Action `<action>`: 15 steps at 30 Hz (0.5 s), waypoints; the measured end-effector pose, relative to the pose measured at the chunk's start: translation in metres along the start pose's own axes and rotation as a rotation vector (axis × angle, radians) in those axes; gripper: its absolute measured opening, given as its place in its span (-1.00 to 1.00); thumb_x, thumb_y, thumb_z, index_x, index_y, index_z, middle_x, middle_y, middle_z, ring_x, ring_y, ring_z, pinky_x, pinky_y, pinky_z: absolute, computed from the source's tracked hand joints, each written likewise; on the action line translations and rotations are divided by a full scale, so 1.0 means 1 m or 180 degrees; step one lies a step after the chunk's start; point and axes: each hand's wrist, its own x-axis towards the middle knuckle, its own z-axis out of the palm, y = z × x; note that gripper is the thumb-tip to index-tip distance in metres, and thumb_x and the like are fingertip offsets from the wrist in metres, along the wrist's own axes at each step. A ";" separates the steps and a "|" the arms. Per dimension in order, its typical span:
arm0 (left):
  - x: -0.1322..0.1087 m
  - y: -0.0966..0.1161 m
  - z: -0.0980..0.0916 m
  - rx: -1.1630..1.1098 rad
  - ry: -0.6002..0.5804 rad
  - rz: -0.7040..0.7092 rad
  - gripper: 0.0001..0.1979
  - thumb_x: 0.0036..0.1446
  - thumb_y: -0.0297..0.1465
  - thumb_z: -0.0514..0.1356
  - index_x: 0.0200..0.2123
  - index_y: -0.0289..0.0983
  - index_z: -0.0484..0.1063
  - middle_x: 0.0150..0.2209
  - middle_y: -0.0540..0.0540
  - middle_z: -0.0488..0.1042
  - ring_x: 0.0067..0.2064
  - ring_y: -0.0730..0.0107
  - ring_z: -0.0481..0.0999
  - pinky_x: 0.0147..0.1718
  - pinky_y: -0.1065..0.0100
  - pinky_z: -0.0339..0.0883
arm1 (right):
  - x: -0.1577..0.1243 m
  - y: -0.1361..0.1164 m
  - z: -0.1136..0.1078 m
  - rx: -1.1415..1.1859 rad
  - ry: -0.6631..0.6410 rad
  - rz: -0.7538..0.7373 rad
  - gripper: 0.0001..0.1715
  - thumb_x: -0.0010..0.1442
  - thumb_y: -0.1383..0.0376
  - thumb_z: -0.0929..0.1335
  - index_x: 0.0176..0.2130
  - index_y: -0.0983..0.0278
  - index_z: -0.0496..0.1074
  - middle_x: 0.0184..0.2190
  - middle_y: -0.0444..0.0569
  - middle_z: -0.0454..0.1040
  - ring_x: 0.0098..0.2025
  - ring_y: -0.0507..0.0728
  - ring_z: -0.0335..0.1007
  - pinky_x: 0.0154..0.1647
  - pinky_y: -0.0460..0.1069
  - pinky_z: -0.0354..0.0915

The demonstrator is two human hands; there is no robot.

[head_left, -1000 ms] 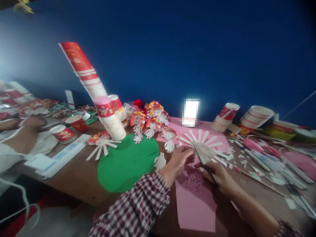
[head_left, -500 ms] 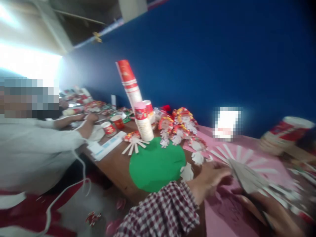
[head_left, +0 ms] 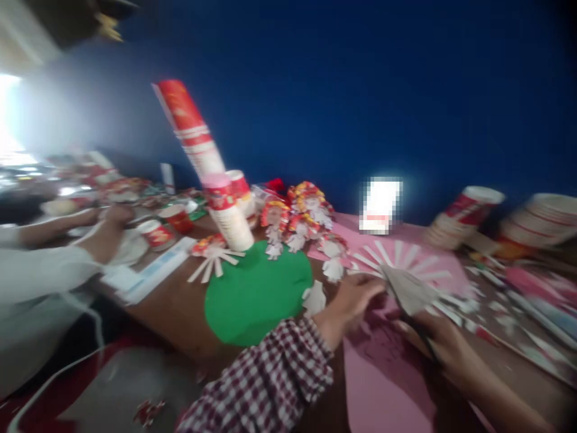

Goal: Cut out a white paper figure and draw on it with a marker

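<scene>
My left hand [head_left: 356,297], in a checked sleeve, pinches the left edge of a folded beige paper piece [head_left: 408,290]. My right hand [head_left: 439,343] is closed round a thin dark tool, likely scissors [head_left: 421,337], whose tip meets the paper piece. Both hands hover over a pink sheet [head_left: 383,385] with dark scribbles on it. The picture is smeared by motion.
A green paper disc [head_left: 255,294] lies left of my hands. Behind it stand stacked red-and-white paper cups [head_left: 223,210] and paper dolls [head_left: 297,222]. A cut white fan shape [head_left: 401,255] lies on pink paper. Cup stacks [head_left: 464,216] and scraps are at right. Another person's arms [head_left: 67,240] work at left.
The view swung left and then back toward the right. My hands keep the same hold on the paper piece and the tool over the pink sheet.
</scene>
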 end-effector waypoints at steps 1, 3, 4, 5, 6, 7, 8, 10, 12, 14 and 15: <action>-0.001 0.002 0.001 0.0014 -0.0002 -0.0047 -0.75 -0.27 -0.32 0.38 -0.56 -0.32 0.41 -0.63 0.03 0.33 -0.58 0.54 0.30 -0.55 0.43 0.19 | -0.001 -0.008 -0.001 0.0039 -0.0040 0.0138 -0.53 -0.04 -0.03 0.43 -0.62 0.29 0.37 -0.69 -0.09 0.28 -0.61 0.06 0.17 -0.63 -0.08 0.13; -0.002 0.004 0.001 0.0044 -0.0049 0.0000 -0.78 -0.24 -0.34 0.36 -0.54 -0.32 0.42 -0.63 0.04 0.33 -0.58 0.55 0.30 -0.55 0.44 0.18 | 0.000 -0.021 -0.001 0.0316 -0.0075 0.0272 -0.51 -0.03 -0.07 0.41 -0.57 0.31 0.39 -0.67 -0.12 0.26 -0.59 0.03 0.13 -0.64 -0.10 0.11; -0.002 0.005 0.000 0.0025 -0.0065 -0.0040 -0.79 -0.24 -0.35 0.36 -0.53 -0.32 0.42 -0.61 0.04 0.36 -0.56 0.55 0.33 -0.53 0.45 0.20 | 0.001 -0.024 -0.001 0.0440 -0.0112 0.0319 -0.50 -0.05 -0.08 0.42 -0.53 0.33 0.42 -0.67 -0.14 0.24 -0.60 0.01 0.11 -0.65 -0.11 0.10; -0.002 0.005 0.000 0.0007 -0.0097 -0.0095 -0.79 -0.24 -0.36 0.36 -0.51 -0.30 0.42 -0.59 0.04 0.38 -0.54 0.55 0.36 -0.51 0.46 0.22 | 0.002 -0.026 -0.001 0.0585 -0.0150 0.0347 -0.49 -0.05 -0.08 0.43 -0.48 0.34 0.45 -0.66 -0.15 0.23 -0.60 -0.01 0.10 -0.64 -0.12 0.10; -0.003 0.006 -0.001 0.0006 -0.0114 -0.0125 -0.79 -0.22 -0.35 0.36 -0.50 -0.30 0.42 -0.57 0.03 0.40 -0.53 0.55 0.37 -0.50 0.47 0.24 | 0.002 -0.027 -0.001 0.0728 -0.0193 0.0378 -0.48 -0.05 -0.08 0.43 -0.42 0.36 0.48 -0.65 -0.16 0.25 -0.60 -0.01 0.10 -0.63 -0.12 0.12; -0.003 0.006 -0.001 0.0005 -0.0105 -0.0140 -0.79 -0.22 -0.35 0.37 -0.50 -0.31 0.42 -0.58 0.04 0.40 -0.54 0.57 0.36 -0.50 0.49 0.24 | 0.002 -0.027 -0.001 0.0819 -0.0188 0.0383 -0.45 -0.05 -0.09 0.43 -0.38 0.37 0.50 -0.64 -0.16 0.25 -0.60 -0.02 0.10 -0.64 -0.12 0.11; -0.002 0.006 -0.001 0.0013 -0.0104 -0.0146 -0.79 -0.21 -0.36 0.36 -0.49 -0.31 0.42 -0.57 0.04 0.40 -0.54 0.57 0.37 -0.50 0.50 0.24 | 0.001 -0.027 -0.001 0.0885 -0.0170 0.0372 -0.44 -0.05 -0.09 0.43 -0.36 0.38 0.51 -0.63 -0.15 0.27 -0.59 -0.02 0.12 -0.63 -0.13 0.13; -0.002 0.006 -0.002 0.0105 -0.0067 -0.0057 -0.78 -0.20 -0.34 0.36 -0.49 -0.32 0.42 -0.57 0.04 0.40 -0.55 0.57 0.38 -0.50 0.50 0.26 | 0.000 -0.026 -0.001 0.0943 -0.0222 0.0362 -0.44 -0.05 -0.08 0.44 -0.33 0.38 0.53 -0.63 -0.16 0.27 -0.59 -0.02 0.12 -0.63 -0.13 0.13; -0.001 0.007 -0.003 0.0188 -0.0109 0.0038 -0.78 -0.19 -0.35 0.36 -0.48 -0.34 0.43 -0.56 0.03 0.41 -0.55 0.59 0.38 -0.50 0.51 0.27 | -0.001 -0.025 -0.001 0.1016 -0.0241 0.0375 -0.42 -0.06 -0.08 0.45 -0.32 0.39 0.53 -0.65 -0.18 0.24 -0.60 -0.03 0.11 -0.64 -0.14 0.12; 0.000 0.007 -0.003 0.0240 -0.0090 0.0070 -0.79 -0.19 -0.37 0.36 -0.47 -0.35 0.43 -0.56 0.03 0.41 -0.54 0.59 0.39 -0.49 0.50 0.29 | -0.001 -0.025 -0.002 0.1166 -0.0297 0.0397 -0.39 -0.07 -0.08 0.46 -0.28 0.40 0.53 -0.65 -0.19 0.24 -0.60 -0.04 0.13 -0.63 -0.14 0.14; 0.000 0.007 -0.004 0.0261 -0.0082 0.0080 -0.79 -0.18 -0.37 0.35 -0.47 -0.35 0.43 -0.55 0.03 0.41 -0.54 0.59 0.39 -0.49 0.50 0.29 | -0.001 -0.025 -0.002 0.1254 -0.0331 0.0405 -0.37 -0.08 -0.08 0.47 -0.25 0.41 0.52 -0.64 -0.19 0.25 -0.59 -0.04 0.15 -0.63 -0.14 0.15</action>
